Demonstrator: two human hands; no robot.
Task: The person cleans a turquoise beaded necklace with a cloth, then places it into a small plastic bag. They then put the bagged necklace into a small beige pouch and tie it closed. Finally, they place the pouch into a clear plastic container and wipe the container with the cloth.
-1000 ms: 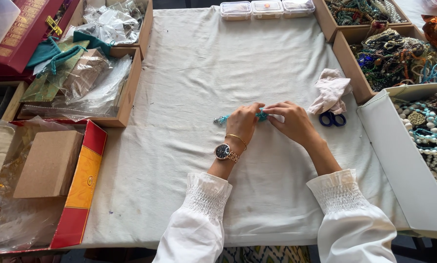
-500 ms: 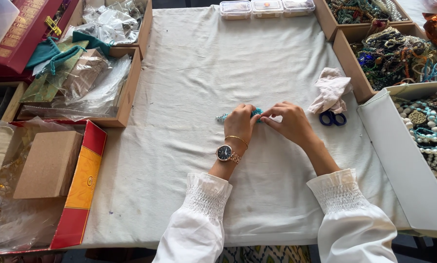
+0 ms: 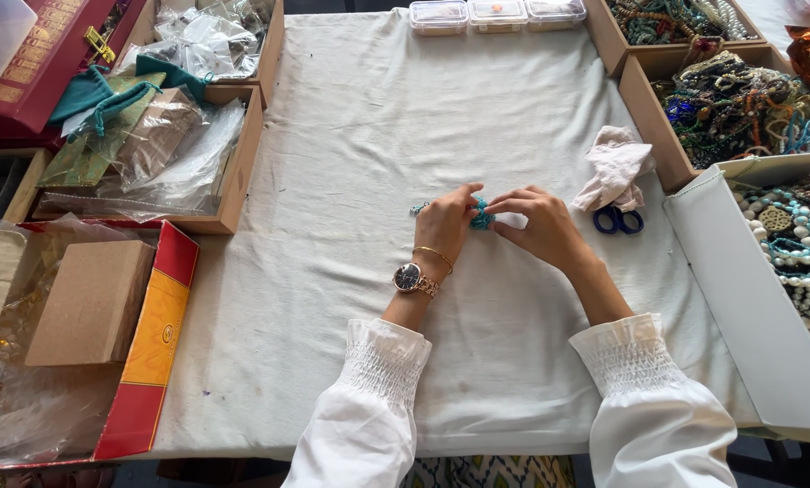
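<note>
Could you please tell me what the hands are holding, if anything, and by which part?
Both hands, left hand and right hand, pinch a small bunched strand of turquoise beads between their fingertips, one on each side; its loose end trails left.

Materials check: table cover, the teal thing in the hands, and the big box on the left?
Table cover: off-white woven cloth, matte, going by its soft creases and wrinkles.
Teal piece pinched between left hand and right hand: looks like small beads or knotted cord, too small to be sure.
Brown box: plain cardboard, dull and uncoated.
</note>
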